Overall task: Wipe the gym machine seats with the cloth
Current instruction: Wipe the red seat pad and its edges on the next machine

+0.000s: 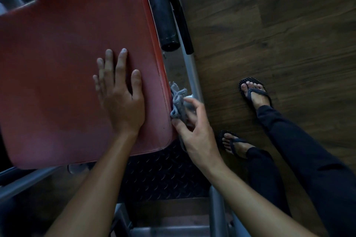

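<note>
A large red padded seat (63,67) of a gym machine fills the left and centre of the head view. My left hand (120,94) lies flat on its top near the right edge, fingers straight and spread. My right hand (194,127) grips a crumpled grey cloth (178,102) and holds it against the seat's right side edge. Part of the cloth is hidden behind my fingers.
A black roller pad (163,17) and grey metal frame tubes (189,63) run along the seat's right side. A black diamond-plate footplate (161,175) lies below the seat. My feet in dark sandals (254,92) stand on the wooden floor (279,25) to the right.
</note>
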Available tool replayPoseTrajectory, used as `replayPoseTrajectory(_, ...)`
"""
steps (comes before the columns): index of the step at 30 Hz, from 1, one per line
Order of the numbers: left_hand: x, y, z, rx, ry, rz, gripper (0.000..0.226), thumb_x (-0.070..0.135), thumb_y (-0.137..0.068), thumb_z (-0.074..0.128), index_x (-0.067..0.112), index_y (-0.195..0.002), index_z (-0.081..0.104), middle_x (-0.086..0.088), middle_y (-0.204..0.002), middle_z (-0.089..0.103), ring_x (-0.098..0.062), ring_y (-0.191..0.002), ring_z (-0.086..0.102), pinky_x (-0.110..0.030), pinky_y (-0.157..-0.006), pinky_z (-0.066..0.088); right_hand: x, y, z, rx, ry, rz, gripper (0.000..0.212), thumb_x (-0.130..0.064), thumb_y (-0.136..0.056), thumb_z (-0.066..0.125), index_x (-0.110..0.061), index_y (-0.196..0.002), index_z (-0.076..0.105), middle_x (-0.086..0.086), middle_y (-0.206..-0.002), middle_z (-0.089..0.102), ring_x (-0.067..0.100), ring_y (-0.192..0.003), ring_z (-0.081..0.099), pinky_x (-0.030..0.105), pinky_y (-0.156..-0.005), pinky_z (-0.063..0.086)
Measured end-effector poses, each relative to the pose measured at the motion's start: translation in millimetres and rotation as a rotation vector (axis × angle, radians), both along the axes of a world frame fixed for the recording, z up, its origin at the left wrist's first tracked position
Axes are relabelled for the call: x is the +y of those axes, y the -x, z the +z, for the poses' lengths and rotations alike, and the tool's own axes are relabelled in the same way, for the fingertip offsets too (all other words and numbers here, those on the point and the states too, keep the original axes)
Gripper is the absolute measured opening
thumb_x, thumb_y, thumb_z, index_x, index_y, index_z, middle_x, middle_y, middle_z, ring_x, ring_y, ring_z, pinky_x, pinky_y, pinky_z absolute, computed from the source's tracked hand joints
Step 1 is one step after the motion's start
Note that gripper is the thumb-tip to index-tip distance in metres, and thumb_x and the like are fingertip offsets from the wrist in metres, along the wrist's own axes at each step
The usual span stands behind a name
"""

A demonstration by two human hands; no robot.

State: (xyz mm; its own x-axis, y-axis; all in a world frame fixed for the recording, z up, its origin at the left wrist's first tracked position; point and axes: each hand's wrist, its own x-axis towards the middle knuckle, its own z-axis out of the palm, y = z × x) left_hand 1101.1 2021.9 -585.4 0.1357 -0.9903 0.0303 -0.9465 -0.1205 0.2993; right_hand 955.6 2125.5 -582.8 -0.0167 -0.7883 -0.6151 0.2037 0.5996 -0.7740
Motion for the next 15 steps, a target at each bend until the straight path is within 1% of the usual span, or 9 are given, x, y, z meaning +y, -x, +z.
replayPoseTrajectory(2,0,0,0,-0.001,0.006,0.002,0.048,0.044,-0.102,0.034,0.031,-0.148,0.036,0.004,-0.160,0.027,-0.017,-0.150,0.016,-0.042,-0.123,0.011,-9,-1,-2,0.030,0.014,-0.048,0.040,-0.018,-0.094,0.065,-0.031,-0.131,0.057,-0.012,-0.119,0.071,0.000,-0.115,0.062,0.036,-0.104,0.049)
replayPoseTrajectory(4,1,0,-1,0.003,0.006,0.000,0.048,0.044,-0.102,0.034,0.031,-0.148,0.037,0.003,-0.160,0.027,-0.017,-0.150,0.016,-0.043,-0.123,0.012,-20,-2,-2,0.068,0.051,-0.106,0.035,-0.016,-0.092,0.068,-0.025,-0.126,0.066,-0.013,-0.118,0.068,0.000,-0.112,0.063,0.031,-0.101,0.051)
replayPoseTrajectory(6,1,0,0,0.006,0.002,-0.002,0.048,0.043,-0.102,0.035,0.030,-0.148,0.037,0.003,-0.160,0.027,-0.017,-0.150,0.015,-0.044,-0.123,0.012,-33,-2,-2,0.099,0.070,-0.152,0.032,-0.013,-0.090,0.071,-0.020,-0.121,0.069,-0.011,-0.114,0.064,0.002,-0.106,0.063,0.025,-0.095,0.053)
replayPoseTrajectory(7,0,0,0,0.008,0.002,-0.001,0.048,0.043,-0.102,0.035,0.030,-0.148,0.037,0.003,-0.160,0.027,-0.017,-0.150,0.015,-0.044,-0.123,0.012,-39,-1,-2,0.112,0.075,-0.151,0.032,-0.013,-0.089,0.072,-0.019,-0.121,0.070,-0.010,-0.112,0.065,0.003,-0.104,0.065,0.023,-0.093,0.053)
replayPoseTrajectory(9,1,0,1,0.011,0.003,0.000,0.048,0.042,-0.102,0.036,0.030,-0.148,0.037,0.003,-0.160,0.027,-0.017,-0.150,0.016,-0.044,-0.123,0.012,-48,1,-4,0.131,0.074,-0.124,0.031,-0.014,-0.089,0.072,-0.020,-0.120,0.071,-0.009,-0.109,0.071,0.004,-0.100,0.067,0.027,-0.091,0.055)
replayPoseTrajectory(11,1,0,1,0.011,0.007,-0.001,0.048,0.042,-0.102,0.036,0.029,-0.148,0.038,0.003,-0.160,0.027,-0.017,-0.150,0.016,-0.044,-0.123,0.013,-50,5,-5,0.138,0.055,-0.106,0.028,-0.014,-0.088,0.073,-0.018,-0.116,0.073,-0.008,-0.108,0.072,0.005,-0.099,0.068,0.033,-0.091,0.056)
replayPoseTrajectory(12,0,0,1,0.011,0.008,-0.001,0.048,0.042,-0.102,0.036,0.029,-0.148,0.038,0.003,-0.159,0.028,-0.018,-0.150,0.016,-0.045,-0.123,0.013,-48,7,-5,0.143,0.049,-0.093,0.027,-0.014,-0.088,0.073,-0.017,-0.115,0.073,-0.007,-0.108,0.072,0.005,-0.100,0.068,0.034,-0.092,0.056)
replayPoseTrajectory(15,0,2,0,0.006,0.008,-0.001,0.048,0.041,-0.102,0.036,0.029,-0.148,0.038,0.002,-0.160,0.028,-0.018,-0.150,0.016,-0.045,-0.123,0.013,-35,11,3,0.155,0.046,-0.053,0.025,-0.012,-0.088,0.072,-0.016,-0.113,0.075,-0.011,-0.106,0.073,0.001,-0.102,0.067,0.029,-0.095,0.054)
